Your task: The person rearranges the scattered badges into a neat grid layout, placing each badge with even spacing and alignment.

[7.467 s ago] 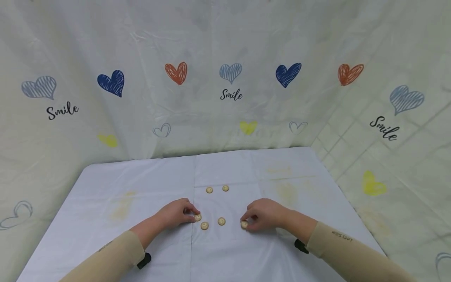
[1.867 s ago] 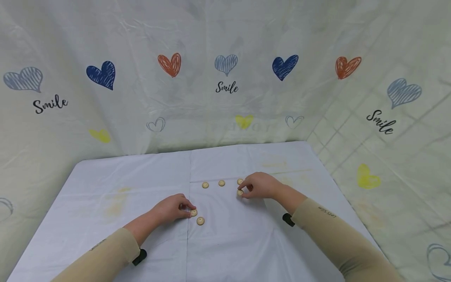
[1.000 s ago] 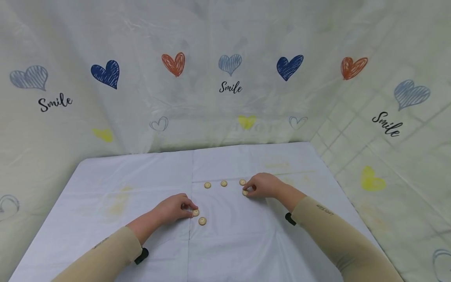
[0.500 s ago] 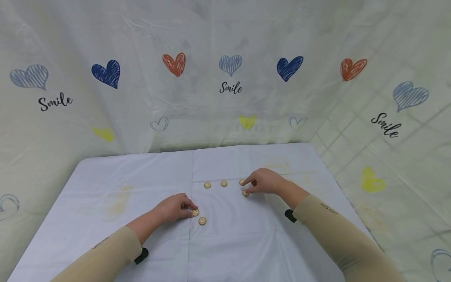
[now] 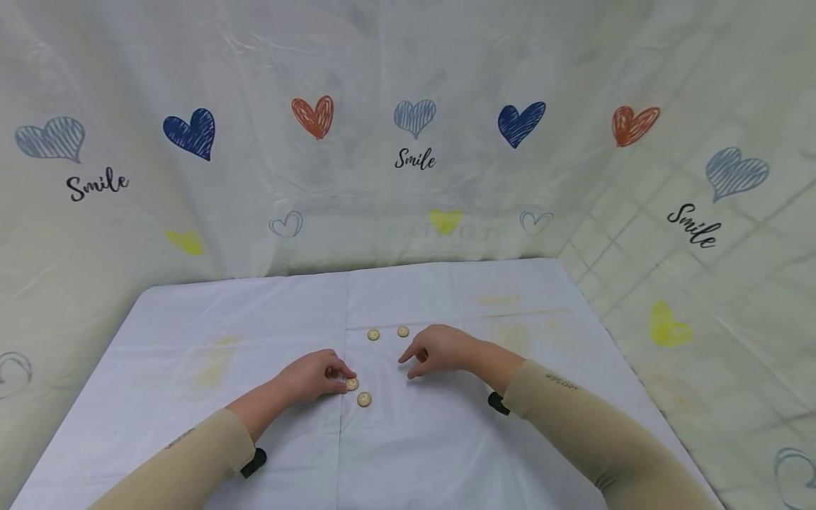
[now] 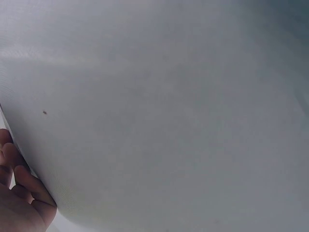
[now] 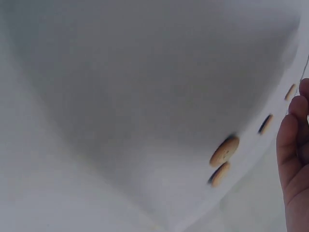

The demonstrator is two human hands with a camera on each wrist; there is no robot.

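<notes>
In the head view, my left hand (image 5: 312,377) pinches a round wooden button (image 5: 352,384) at the tablecloth, left of centre. Just beside it lies another button (image 5: 364,399). Two more, a left button (image 5: 373,334) and a right button (image 5: 403,331), lie farther back. My right hand (image 5: 441,349) hovers in front of these with index finger and thumb apart, holding nothing. In the right wrist view, two buttons, one (image 7: 224,151) and its neighbour (image 7: 219,174), lie close together; the right hand hides them from the head view. The left wrist view shows curled fingers (image 6: 30,186), no button.
A white cloth (image 5: 210,439) with creases and yellowish stains covers the table. Behind it hangs a pale sheet (image 5: 357,42) printed with hearts and "Smile". Dark wrist cameras, one on the left (image 5: 253,462) and one on the right (image 5: 498,403), sit under the sleeves.
My right hand has let go of the button it set near the back right one and moved left and nearer. Earlier it carried buttons from the front to the back row. The left hand keeps its pinch.
</notes>
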